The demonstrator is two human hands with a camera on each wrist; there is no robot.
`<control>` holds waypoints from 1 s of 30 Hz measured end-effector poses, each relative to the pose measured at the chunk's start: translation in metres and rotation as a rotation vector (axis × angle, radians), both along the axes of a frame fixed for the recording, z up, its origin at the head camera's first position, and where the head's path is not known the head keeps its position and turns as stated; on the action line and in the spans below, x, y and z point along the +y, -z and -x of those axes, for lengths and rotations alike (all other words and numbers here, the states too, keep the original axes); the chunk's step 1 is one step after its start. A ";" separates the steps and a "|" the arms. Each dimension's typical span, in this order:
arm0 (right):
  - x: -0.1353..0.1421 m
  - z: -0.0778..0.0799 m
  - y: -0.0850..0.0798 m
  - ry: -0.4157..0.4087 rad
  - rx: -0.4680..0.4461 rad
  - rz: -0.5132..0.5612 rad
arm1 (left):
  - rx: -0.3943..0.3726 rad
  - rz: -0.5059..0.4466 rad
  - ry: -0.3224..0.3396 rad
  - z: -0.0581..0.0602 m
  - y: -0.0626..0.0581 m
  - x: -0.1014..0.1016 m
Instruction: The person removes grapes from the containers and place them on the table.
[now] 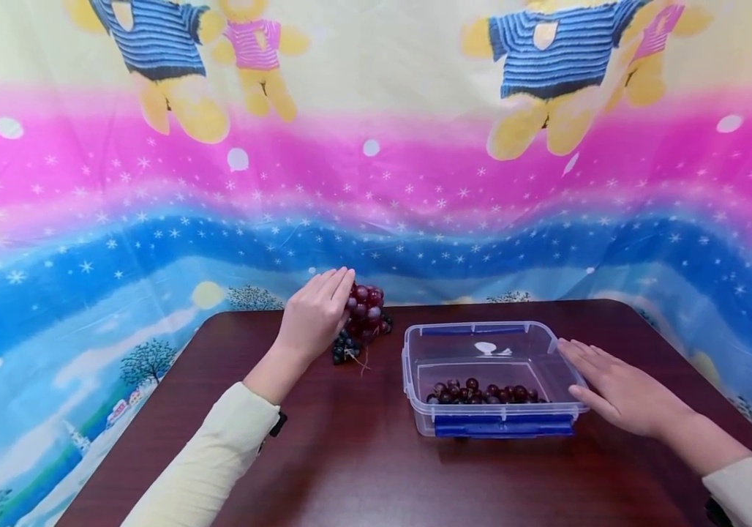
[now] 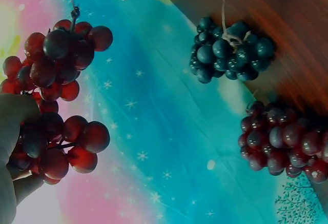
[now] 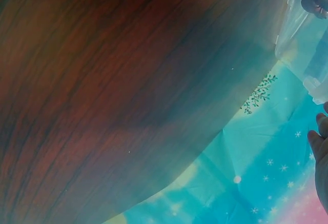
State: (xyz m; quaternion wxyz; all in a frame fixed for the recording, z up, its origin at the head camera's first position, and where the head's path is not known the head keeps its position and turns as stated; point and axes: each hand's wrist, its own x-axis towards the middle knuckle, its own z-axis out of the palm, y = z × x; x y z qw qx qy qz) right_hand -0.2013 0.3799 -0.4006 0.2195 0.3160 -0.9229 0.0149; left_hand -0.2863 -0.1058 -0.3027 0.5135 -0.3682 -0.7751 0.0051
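My left hand (image 1: pixel 313 311) is raised over the back of the table and grips a bunch of red grapes (image 2: pixel 72 57), seen best in the left wrist view; the fingers are partly cut off there. Near it on the table lie a bunch of dark grapes (image 2: pixel 230 52) and another bunch of red grapes (image 2: pixel 282 139). My right hand (image 1: pixel 622 388), fingers straight, touches the right side of a clear plastic food container (image 1: pixel 418 421) with blue clips. Loose dark-red grapes (image 1: pixel 481 394) lie on the container's bottom. In the right wrist view only a few fingertips show.
The dark wooden table (image 1: pixel 323 454) has rounded far corners. Close behind it hangs a printed cloth (image 1: pixel 376 190) with bears and snowflakes.
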 end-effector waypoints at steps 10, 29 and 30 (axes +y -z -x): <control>-0.001 0.000 0.000 0.013 -0.005 0.005 | -0.032 0.044 -0.038 0.000 0.019 -0.002; -0.001 0.001 0.000 0.016 -0.007 0.006 | -0.093 0.094 -0.102 -0.009 0.047 0.005; -0.001 0.001 0.000 0.017 -0.008 0.006 | -0.096 0.096 -0.111 -0.010 0.049 0.006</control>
